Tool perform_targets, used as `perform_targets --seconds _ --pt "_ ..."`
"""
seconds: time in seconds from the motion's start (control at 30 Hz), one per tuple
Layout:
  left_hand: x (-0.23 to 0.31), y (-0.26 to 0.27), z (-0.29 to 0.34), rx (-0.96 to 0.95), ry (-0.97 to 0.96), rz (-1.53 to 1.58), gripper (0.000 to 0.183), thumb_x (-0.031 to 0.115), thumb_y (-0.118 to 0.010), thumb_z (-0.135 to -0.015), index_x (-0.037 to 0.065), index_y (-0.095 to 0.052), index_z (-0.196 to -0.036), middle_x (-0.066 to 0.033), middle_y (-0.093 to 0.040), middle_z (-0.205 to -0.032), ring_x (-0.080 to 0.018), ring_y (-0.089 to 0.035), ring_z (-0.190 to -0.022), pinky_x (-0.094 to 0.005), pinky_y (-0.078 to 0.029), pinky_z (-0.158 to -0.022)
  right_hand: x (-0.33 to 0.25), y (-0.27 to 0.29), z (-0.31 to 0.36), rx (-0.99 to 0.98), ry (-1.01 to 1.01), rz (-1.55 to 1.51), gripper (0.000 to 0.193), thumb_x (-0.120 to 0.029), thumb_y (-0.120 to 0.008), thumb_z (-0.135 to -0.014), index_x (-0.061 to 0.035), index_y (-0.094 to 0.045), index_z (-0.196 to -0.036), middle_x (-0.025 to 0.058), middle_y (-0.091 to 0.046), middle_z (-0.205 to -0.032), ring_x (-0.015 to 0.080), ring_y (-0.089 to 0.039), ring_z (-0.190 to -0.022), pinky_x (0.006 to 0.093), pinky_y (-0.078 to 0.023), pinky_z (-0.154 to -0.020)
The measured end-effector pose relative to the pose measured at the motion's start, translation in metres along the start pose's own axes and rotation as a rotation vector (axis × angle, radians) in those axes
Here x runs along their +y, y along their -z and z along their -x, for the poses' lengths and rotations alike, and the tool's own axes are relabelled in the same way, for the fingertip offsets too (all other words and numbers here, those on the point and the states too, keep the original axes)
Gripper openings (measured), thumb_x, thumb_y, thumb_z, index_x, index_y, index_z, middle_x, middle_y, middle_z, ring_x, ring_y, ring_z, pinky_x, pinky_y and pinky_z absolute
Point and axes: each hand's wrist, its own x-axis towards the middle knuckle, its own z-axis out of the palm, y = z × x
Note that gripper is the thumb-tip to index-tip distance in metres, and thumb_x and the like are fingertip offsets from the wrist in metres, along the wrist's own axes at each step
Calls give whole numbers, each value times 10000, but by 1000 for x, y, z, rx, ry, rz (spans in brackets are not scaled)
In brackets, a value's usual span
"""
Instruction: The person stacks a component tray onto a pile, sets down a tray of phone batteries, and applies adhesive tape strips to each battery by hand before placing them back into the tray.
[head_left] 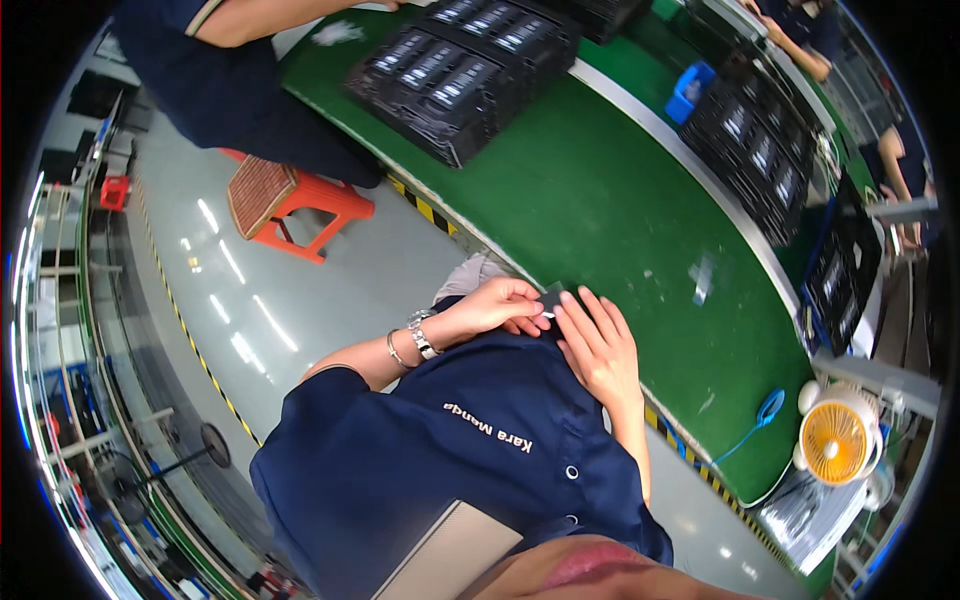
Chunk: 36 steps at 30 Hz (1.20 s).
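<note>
At the near edge of the green table (600, 215), the left hand (505, 305) pinches a small dark piece (550, 301) in its fingertips; the right hand (600, 352) has its fingers at the piece's other side; a stack of black trays (450, 100) stands toward the table's left end; more black trays (750, 150) and a blue container (689, 92) lie beyond the pale strip (690, 145) along the far edge; a blue cable (769, 408) and a yellow-and-white fan (835, 442) are at the right end.
</note>
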Motion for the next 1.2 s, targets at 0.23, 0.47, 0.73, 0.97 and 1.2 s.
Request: perform_targets --seconds 0.23,0.47,0.73,0.97,1.2 --pt "66 103 58 635 -549 -276 184 164 -531 -936 1 -575 -1010 -64 -674 -857 -122 -655 -801 -248 -514 -658 5 -7 15 423 -343 -1 358 41 -579 -760 9 -600 -1115 153 -631 -1117 327 -617 -959 401 -502 -819" --pt "123 311 42 1240 -628 -93 243 167 -519 -932 18 -562 -1119 -55 -699 -973 -84 -655 -815 -195 -454 -640 1 -12 11 353 -407 72 312 74 -553 -782 16 -600 -1085 159 -639 -1073 323 -629 -918 396 -514 -787" --pt "224 522 -15 1421 -782 -56 145 113 -620 -839 24 -651 -729 15 -596 -574 -52 -485 -440 -208 -344 -380 3 -22 11 303 -443 287 250 73 -543 -786 2 -615 -1014 130 -656 -986 296 -624 -817 381 -515 -720" --pt "236 498 -73 1382 -610 117 355 191 -636 -871 -35 -529 -1123 -62 -541 -776 -93 -447 -467 -238 -336 -387 -2 -25 12 257 -521 347 285 78 -570 -747 -1 -616 -1016 120 -640 -960 288 -612 -824 387 -505 -727" --pt "138 295 0 1409 -951 123 329 186 -550 -938 28 -524 -1226 11 -534 -874 -55 -444 -717 -192 -362 -586 2 -7 -6 254 -531 225 353 63 -607 -663 -12 -630 -1007 114 -633 -976 281 -592 -832 371 -486 -732"
